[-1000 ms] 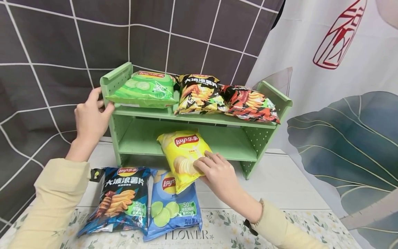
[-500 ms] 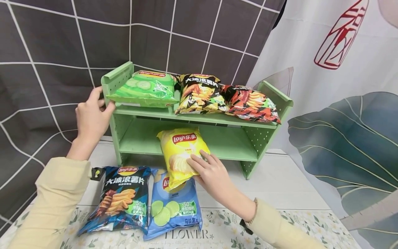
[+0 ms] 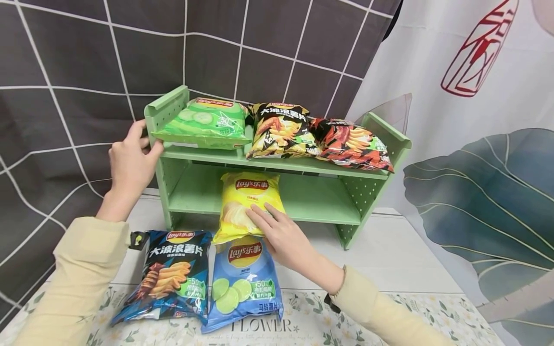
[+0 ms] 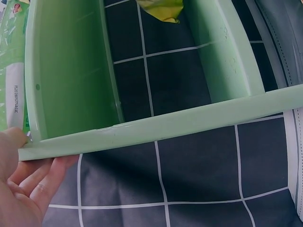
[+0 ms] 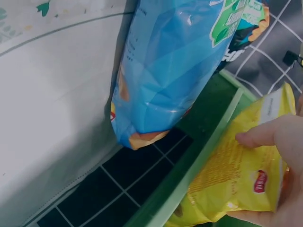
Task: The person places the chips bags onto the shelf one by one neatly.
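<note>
My right hand (image 3: pixel 287 240) holds a yellow bag of potato chips (image 3: pixel 248 187), with the thumb on its back and the fingers across its front, as the right wrist view shows. The bag's top lies over the lower board of a green two-tier shelf (image 3: pixel 320 197); its bottom sticks out past the front edge. My left hand (image 3: pixel 132 163) grips the shelf's left side panel (image 4: pixel 156 125) near the top, thumb on one side and fingers on the other. Close to that thumb lies a green chip bag (image 3: pixel 207 122) on the upper tier.
On the upper tier lie also a black-and-yellow chip bag (image 3: pixel 281 129) and a red-and-black one (image 3: pixel 352 144). In front of the shelf, a dark blue chip bag (image 3: pixel 173 278) and a light blue one (image 3: pixel 242 283) lie side by side on the flowered tabletop (image 3: pixel 346 317).
My right hand has moved left and up with the yellow chip bag, which has turned straighter and gone farther over the lower board. My left hand keeps its grip on the shelf.
</note>
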`<state>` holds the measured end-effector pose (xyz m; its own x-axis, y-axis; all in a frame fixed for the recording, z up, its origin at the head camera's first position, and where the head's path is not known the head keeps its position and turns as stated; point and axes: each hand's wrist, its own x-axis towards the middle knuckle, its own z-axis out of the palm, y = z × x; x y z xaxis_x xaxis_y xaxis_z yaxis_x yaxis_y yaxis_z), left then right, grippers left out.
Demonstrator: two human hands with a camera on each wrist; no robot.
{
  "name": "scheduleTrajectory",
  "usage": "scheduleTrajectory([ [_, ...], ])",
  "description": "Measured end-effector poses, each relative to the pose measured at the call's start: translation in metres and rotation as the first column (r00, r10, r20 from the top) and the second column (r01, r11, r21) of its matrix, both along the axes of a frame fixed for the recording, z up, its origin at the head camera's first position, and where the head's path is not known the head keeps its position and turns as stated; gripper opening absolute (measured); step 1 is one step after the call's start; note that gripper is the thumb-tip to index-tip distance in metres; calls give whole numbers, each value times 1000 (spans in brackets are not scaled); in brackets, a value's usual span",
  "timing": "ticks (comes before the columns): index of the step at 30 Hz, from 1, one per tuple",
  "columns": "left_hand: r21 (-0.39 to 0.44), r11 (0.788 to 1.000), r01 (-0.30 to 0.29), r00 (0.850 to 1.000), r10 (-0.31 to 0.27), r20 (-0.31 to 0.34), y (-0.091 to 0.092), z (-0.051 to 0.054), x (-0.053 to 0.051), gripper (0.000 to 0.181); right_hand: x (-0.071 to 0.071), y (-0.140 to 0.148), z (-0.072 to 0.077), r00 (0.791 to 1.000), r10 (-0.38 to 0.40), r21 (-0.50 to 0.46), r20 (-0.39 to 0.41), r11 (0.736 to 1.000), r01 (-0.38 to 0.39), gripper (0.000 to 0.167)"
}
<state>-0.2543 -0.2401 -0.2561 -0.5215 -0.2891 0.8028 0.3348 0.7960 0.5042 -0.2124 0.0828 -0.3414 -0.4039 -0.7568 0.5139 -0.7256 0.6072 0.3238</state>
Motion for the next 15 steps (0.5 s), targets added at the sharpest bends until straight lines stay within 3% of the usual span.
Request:
scheduleTrajectory([
  [6,6,1000,-3,1000,3,6,0,1,1,37,-13,-4,-2,999,43,-4,-23,999,-43,71],
  [9,4,1000,-6,1000,6,16,1,1,1,38,-17,-4,-2,999,39,0,-1,999,-39,58],
  [13,3,1000,-3,1000,3,19,1,1,1,38,-21,-3,-1,999,-19,-11,28,1000,19,43],
  [15,0,1000,-1,1000,1,17,1,1,1,37,-21,-3,-1,997,-64,-51,32,997,65,44],
])
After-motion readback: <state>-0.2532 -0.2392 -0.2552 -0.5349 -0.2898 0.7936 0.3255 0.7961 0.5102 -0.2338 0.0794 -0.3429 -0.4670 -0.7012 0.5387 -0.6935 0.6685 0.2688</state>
